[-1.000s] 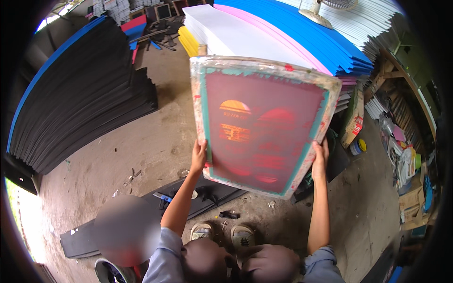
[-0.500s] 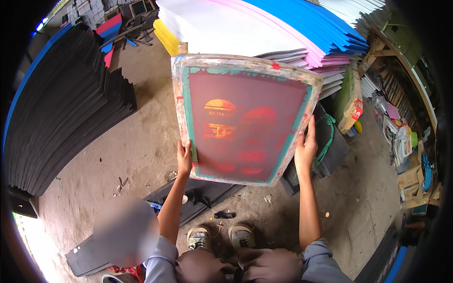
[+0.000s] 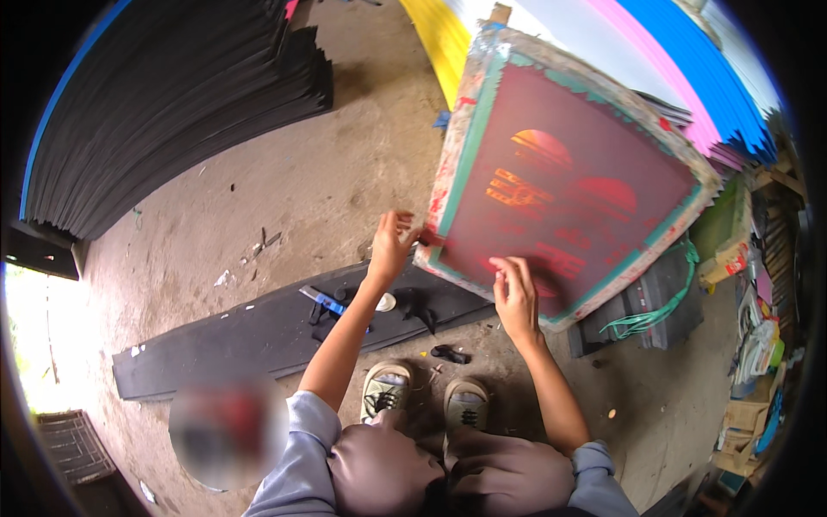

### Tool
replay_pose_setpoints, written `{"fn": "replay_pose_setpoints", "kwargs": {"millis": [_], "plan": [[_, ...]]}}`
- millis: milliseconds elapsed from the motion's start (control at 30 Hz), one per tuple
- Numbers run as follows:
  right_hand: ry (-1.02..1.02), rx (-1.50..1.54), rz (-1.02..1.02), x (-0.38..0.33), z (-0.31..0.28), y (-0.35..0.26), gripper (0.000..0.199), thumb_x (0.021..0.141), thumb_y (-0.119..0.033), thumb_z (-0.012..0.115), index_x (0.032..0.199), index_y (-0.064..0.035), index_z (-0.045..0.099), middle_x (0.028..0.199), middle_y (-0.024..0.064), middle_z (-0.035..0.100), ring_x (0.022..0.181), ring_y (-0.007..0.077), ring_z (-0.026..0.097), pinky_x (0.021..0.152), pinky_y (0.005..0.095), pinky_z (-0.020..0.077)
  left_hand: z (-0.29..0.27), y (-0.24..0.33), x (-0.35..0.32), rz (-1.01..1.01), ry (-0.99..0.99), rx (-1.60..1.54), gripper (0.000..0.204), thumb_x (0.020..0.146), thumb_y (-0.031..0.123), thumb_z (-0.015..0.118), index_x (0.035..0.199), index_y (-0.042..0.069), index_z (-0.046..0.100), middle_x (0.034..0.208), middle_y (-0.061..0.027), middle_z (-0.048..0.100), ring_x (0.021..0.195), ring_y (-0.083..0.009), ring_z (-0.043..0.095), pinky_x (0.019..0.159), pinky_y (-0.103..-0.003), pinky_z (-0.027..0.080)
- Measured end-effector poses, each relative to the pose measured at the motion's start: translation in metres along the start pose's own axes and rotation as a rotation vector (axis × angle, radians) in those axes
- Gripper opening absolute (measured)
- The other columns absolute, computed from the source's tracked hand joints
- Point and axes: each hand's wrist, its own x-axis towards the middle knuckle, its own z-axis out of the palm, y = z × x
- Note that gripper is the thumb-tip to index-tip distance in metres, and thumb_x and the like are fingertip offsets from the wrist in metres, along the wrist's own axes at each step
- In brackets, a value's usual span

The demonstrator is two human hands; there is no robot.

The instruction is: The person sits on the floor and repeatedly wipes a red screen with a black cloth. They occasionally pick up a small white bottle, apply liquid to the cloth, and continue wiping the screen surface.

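Observation:
A screen-printing frame (image 3: 568,185) leans tilted against the stacks in front of me, its reddish mesh edged with green and carrying several orange-red half-round designs. Tape and paint smears cover its rim. My left hand (image 3: 393,247) is at the frame's lower left corner, fingers loosely bent and apart, the thumb pointing toward the rim; whether it touches cannot be made out. In front of the lower part of the mesh is my right hand (image 3: 517,300), its fingers half bent and apart, with nothing seen in them.
Black sheets are stacked high (image 3: 172,103) at the left. Yellow (image 3: 438,43), white, pink and blue sheets (image 3: 702,65) stand behind the frame. A blue cutter (image 3: 322,299) lies on a black strip (image 3: 215,332) before my feet. Green cord (image 3: 650,319) and clutter line the right side.
Both hands have let go of the frame's side edges. The frame now rests farther right in view, more tilted, against the stacks, and my view has turned left and downward.

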Motion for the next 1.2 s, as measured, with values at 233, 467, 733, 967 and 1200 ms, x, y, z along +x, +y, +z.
{"fn": "replay_pose_setpoints", "kwargs": {"millis": [233, 467, 733, 967, 1200], "plan": [[-0.174, 0.027, -0.086, 0.010, 0.059, -0.005, 0.021, 0.079, 0.002, 0.056, 0.098, -0.0075, 0.057, 0.086, 0.0060, 0.058, 0.073, 0.0266, 0.061, 0.061, 0.0359, 0.0489, -0.004, 0.005, -0.027, -0.027, 0.060, 0.064, 0.031, 0.073, 0.024, 0.074, 0.092, 0.002, 0.061, 0.087, -0.0135, 0.065, 0.075, -0.0253, 0.066, 0.066, -0.035, 0.052], [-0.311, -0.214, -0.341, 0.050, 0.094, -0.012, 0.030, 0.074, -0.001, 0.059, 0.104, -0.0031, 0.054, 0.102, 0.0066, 0.052, 0.094, 0.0216, 0.058, 0.072, 0.0308, 0.0536, -0.005, 0.016, -0.025, 0.025, 0.047, 0.229, 0.018, 0.075, 0.018, 0.068, 0.079, 0.003, 0.059, 0.076, -0.0141, 0.063, 0.070, -0.0312, 0.063, 0.060, -0.038, 0.049], [-0.332, -0.193, -0.253, 0.058, 0.108, -0.018, 0.026, 0.079, 0.002, 0.055, 0.105, -0.0004, 0.055, 0.105, 0.0114, 0.052, 0.098, 0.0275, 0.057, 0.076, 0.0344, 0.0524, -0.001, 0.026, -0.042, 0.129, 0.121, 0.334, 0.016, 0.076, 0.013, 0.064, 0.073, 0.005, 0.050, 0.070, -0.0111, 0.055, 0.068, -0.0308, 0.058, 0.057, -0.039, 0.047], [-0.282, -0.164, -0.249, 0.053, 0.111, -0.015, 0.035, 0.072, 0.003, 0.063, 0.105, -0.0038, 0.053, 0.103, 0.0085, 0.050, 0.096, 0.0247, 0.057, 0.074, 0.0345, 0.0522, -0.045, 0.039, -0.045, 0.050, 0.042, 0.283, 0.018, 0.073, 0.014, 0.070, 0.079, 0.003, 0.057, 0.075, -0.0113, 0.060, 0.069, -0.0281, 0.061, 0.058, -0.036, 0.049], [-0.430, 0.228, -0.070, 0.041, 0.072, -0.032, 0.019, 0.081, 0.004, 0.056, 0.099, -0.0009, 0.058, 0.104, 0.0130, 0.051, 0.091, 0.0306, 0.059, 0.076, 0.0397, 0.0486, -0.112, 0.062, -0.065, -0.139, 0.077, 0.141, 0.024, 0.071, 0.017, 0.074, 0.076, 0.001, 0.056, 0.067, -0.0120, 0.064, 0.064, -0.0242, 0.065, 0.059, -0.033, 0.050]]}}
